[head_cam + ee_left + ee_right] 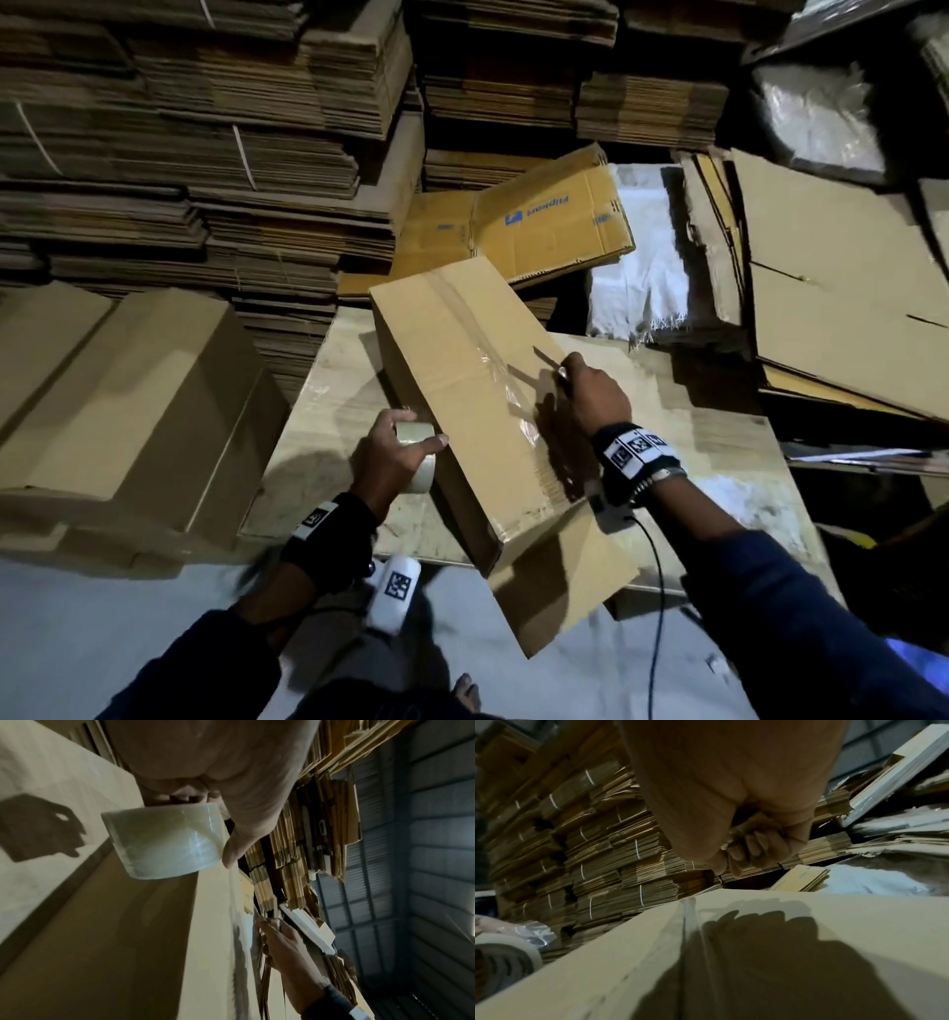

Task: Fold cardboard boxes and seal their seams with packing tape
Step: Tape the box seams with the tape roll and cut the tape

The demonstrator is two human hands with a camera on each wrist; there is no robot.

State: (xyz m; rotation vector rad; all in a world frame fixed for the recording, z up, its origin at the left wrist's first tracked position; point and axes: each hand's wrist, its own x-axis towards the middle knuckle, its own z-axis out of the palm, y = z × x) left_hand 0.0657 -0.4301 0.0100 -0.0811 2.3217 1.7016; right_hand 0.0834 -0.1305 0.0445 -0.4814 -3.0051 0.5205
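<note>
Both hands beside taped box point(462, 370), long axis running away rightward.

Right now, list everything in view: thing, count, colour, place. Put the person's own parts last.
box: one, tan, assembled, lying on the board, clear tape along its top seam.
tape roll: one, clear, beside the box's left edge, in the left hand.
blade: one, thin, metallic, over the taped seam, in the right hand.
board: one, pale, under the box.
second box: one, tan, left of the board.
printed flat box: one, yellow with blue print, behind the box.
flat cardboard stacks: many, brown, along the back.
left hand: grip round the tape roll.
right hand: grip on the blade.
</note>
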